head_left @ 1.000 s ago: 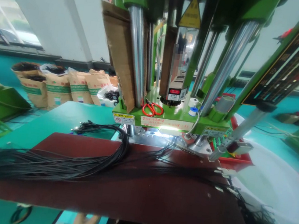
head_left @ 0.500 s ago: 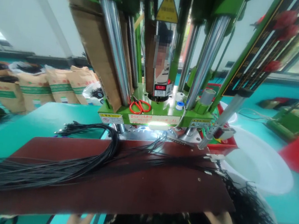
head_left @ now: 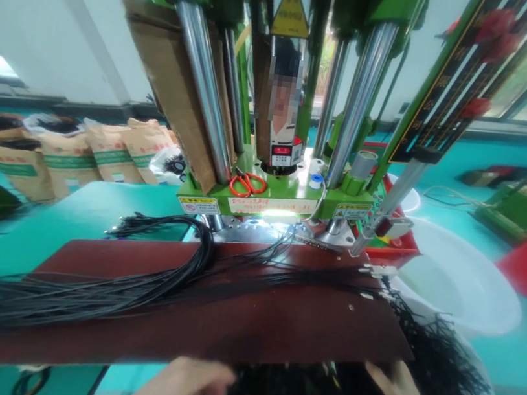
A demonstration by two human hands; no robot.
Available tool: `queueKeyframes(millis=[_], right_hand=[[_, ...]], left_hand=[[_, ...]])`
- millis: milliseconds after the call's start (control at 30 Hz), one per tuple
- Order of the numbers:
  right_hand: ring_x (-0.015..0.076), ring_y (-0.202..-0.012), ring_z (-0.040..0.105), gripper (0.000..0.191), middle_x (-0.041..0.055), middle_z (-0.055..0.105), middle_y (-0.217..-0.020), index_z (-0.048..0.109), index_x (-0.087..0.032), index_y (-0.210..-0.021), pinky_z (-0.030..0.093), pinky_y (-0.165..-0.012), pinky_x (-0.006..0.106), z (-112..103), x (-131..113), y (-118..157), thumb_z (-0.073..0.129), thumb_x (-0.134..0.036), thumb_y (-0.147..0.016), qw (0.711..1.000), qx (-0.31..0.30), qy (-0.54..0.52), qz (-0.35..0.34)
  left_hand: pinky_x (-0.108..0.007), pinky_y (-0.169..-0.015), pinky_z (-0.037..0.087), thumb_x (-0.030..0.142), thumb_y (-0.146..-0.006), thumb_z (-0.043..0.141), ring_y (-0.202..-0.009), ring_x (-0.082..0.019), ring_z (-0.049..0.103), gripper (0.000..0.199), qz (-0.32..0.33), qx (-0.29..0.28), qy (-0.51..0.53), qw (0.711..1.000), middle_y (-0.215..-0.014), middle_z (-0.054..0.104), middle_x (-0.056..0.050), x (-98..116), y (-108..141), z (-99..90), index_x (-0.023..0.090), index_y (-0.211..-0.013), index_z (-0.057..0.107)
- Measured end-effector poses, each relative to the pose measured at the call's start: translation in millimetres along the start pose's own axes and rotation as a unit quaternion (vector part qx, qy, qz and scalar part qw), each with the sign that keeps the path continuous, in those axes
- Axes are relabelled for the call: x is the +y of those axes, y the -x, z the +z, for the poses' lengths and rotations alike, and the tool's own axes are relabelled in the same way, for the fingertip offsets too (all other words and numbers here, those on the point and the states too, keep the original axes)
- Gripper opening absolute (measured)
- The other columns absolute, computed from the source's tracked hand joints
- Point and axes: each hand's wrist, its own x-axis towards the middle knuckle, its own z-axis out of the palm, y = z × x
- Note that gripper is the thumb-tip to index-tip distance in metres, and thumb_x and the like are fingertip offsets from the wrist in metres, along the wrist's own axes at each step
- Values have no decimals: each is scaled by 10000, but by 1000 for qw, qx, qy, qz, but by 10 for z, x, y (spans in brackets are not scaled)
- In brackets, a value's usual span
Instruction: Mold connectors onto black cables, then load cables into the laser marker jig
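Observation:
My left hand [head_left: 185, 386] is in front of the dark red board [head_left: 274, 330], near its front edge and over the dark patterned cloth on my lap [head_left: 295, 391]. Its fingers are curled and slightly blurred; whatever lies between them cannot be made out. At the board's right front corner is my right hand [head_left: 394, 383], its fingertips partly hidden at the edge. A thick bundle of black cables [head_left: 112, 297] runs along the board's left half and loops back near the machine. Thinner black cables [head_left: 291, 280] stretch across to the right.
A green press machine [head_left: 301, 193] stands behind the board, with orange-handled scissors [head_left: 247, 185] and a blue-and-white tape roll [head_left: 315, 181] on its ledge. To the right are a large white basin [head_left: 482, 313] and black scraps [head_left: 453, 381]. Paper sacks [head_left: 66, 157] stand at back left.
My left hand has come up from below the board's front edge and moved right, its fingers curling. My right hand stays near the board's right corner. The cables lie as before.

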Motion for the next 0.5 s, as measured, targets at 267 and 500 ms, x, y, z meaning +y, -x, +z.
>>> queueKeyframes(millis=[267, 500], right_hand=[[312, -883, 595, 329, 120, 645, -874, 560, -170, -858, 461, -852, 449, -28, 48, -1, 530, -417, -643, 997, 36, 50, -42], [282, -1048, 531, 491, 141, 563, -1120, 460, -131, -1149, 389, -961, 437, -145, 105, 149, 489, -366, -719, 994, 39, 78, -70]], left_hand=[[-470, -936, 352, 466, -736, 589, -1173, -315, 385, 618, 165, 200, -292, 921, -1281, 430, -157, 854, -1787, 101, 151, -1241, 422], [-330, -691, 458, 199, -879, 353, -818, -221, 586, 204, 216, 62, -409, 885, -908, 575, -114, 978, -2177, 5, 107, -972, 509]])
